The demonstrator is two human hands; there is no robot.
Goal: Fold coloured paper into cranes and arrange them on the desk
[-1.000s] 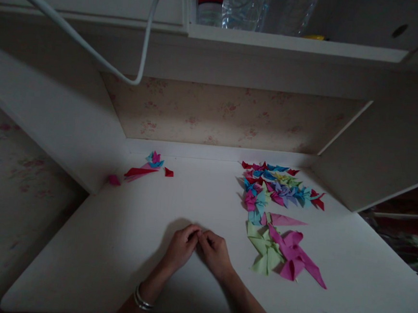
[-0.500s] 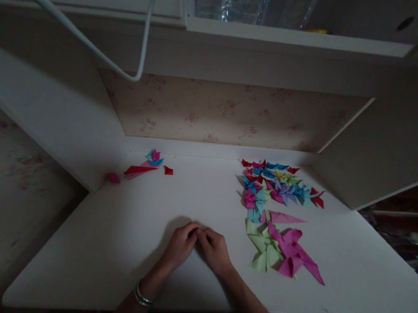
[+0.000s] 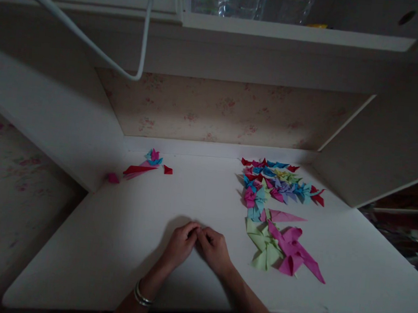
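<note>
White desk (image 3: 116, 236) spreads to both sides of the hands, its near edge crossed by both forearms, its near left corner rounded. At the far side it stops at a low ledge (image 3: 202, 149) under the floral wall (image 3: 219, 111); the left panel (image 3: 70, 116) and right panel (image 3: 388, 127) close in its far part, while nearer the desk widens to slanting sides. The broadest open stretch lies left of the hands, with more white top straight ahead up to the ledge; to the right the green fold (image 3: 267, 252) narrows the room. Above the far side run a shelf (image 3: 298, 33) with bottles (image 3: 239, 2) and a drooping white cable (image 3: 145, 35). The left hand (image 3: 180, 243), a bracelet (image 3: 142, 295) on its wrist, and the right hand (image 3: 216, 251) meet at the fingertips, fingers curled in — whether they pinch anything, I cannot tell. Nearest them, to the right and apart from the right hand, lies the green fold, partly overlapped by the magenta fold (image 3: 292, 250). Just beyond sits a pink fold (image 3: 286, 216), its point to the right, then the many-coloured cluster (image 3: 285, 187), stretching towards the ledge. Far left — a red strip (image 3: 139, 170), a blue fold (image 3: 155, 161) and a small red fold (image 3: 168, 170).
</note>
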